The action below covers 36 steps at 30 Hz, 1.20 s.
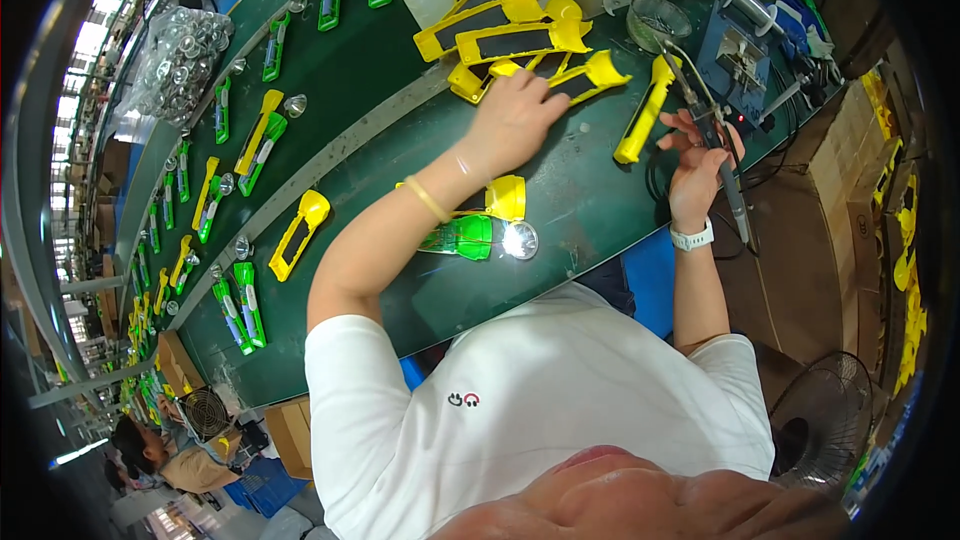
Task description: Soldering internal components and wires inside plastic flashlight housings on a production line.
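Note:
My left hand [515, 120] reaches over a pile of yellow plastic flashlight casings [505, 42], each with a dark inset panel. Its curled fingers close on one casing, the fingertips partly hidden. In my right hand [697, 168] is a soldering iron [706, 120], held between thumb and fingers. A single yellow casing [645, 112] lies just left of that hand. Below my left forearm rests a green flashlight body [465, 238], partly covered by the arm. Beside it are a lit round reflector [520, 240] and a yellow casing piece [506, 198].
A solder spool [750, 6] on a blue stand and a glass dish [657, 22] stand at the back right. Several green flashlight bodies [240, 305] line the left side. A bag of reflectors [180, 62] sits far left; a fan [825, 410] stands lower right.

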{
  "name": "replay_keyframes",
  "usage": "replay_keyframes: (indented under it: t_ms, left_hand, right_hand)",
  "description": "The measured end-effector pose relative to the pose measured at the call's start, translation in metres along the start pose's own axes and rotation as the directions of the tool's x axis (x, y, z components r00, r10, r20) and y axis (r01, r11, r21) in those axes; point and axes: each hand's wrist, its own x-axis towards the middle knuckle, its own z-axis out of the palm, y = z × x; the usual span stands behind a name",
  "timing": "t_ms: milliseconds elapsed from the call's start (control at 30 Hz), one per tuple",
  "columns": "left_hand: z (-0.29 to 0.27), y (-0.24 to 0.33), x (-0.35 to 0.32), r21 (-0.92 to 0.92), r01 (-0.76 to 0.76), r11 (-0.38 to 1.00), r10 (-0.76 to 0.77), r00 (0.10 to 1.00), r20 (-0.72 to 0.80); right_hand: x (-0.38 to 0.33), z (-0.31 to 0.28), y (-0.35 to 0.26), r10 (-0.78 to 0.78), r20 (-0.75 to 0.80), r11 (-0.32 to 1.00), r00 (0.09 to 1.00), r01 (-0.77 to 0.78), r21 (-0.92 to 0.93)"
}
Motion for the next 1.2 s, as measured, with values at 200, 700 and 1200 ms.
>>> replay_keyframes:
  t_ms: [200, 700, 1200]
  left_hand:
    - [-0.039, 0.011, -0.015, -0.068, 0.077, 0.995, -0.074, 0.996, 0.046]
    - [-0.068, -0.006, -0.062, -0.458, 0.003, 0.889, 0.035, 0.996, 0.076]
    - [-0.119, 0.031, -0.204, -0.406, 0.294, 0.866, -0.257, 0.956, 0.143]
  right_hand:
    - [-0.019, 0.009, -0.002, 0.168, 0.112, 0.984, 0.979, -0.174, 0.042]
    - [-0.031, 0.019, -0.024, 0.149, 0.038, 0.986, 0.988, -0.151, 0.064]
    - [-0.053, 0.022, -0.027, 0.293, 0.177, 0.943, 0.94, -0.252, -0.219]
